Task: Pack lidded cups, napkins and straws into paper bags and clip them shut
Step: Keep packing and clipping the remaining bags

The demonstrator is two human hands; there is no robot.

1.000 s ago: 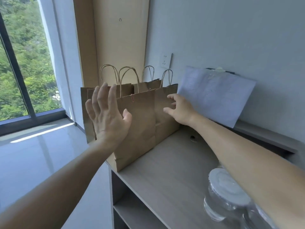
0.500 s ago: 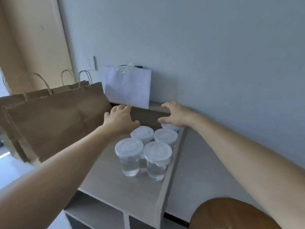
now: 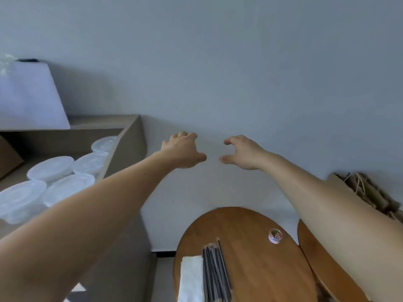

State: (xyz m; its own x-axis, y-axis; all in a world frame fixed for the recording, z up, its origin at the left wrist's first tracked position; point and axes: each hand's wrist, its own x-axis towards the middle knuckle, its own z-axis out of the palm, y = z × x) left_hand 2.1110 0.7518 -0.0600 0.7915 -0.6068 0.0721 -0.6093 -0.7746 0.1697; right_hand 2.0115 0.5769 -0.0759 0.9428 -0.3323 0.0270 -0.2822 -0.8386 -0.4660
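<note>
Both arms reach forward toward the grey wall. My left hand [image 3: 184, 150] and my right hand [image 3: 241, 152] hang in the air with loosely curled fingers, holding nothing. Several clear lidded cups [image 3: 51, 171] stand on the grey shelf unit [image 3: 128, 138] at the left. On the round wooden table [image 3: 250, 258] below lie a stack of white napkins [image 3: 190, 277], a bundle of dark straws [image 3: 216, 273] and a small round tub of clips [image 3: 275, 235]. Flat brown paper bags [image 3: 366, 190] with twine handles lie at the right, partly hidden behind my right forearm.
A white sheet [image 3: 30, 97] leans against the wall on the shelf's raised ledge. A corner of a brown bag [image 3: 8, 158] shows at the left edge. A second wooden tabletop [image 3: 322, 264] adjoins the round table on the right.
The view has swung right, from the standing bags past the cups to the wall and round table. Both hands have moved right with it, still holding nothing.
</note>
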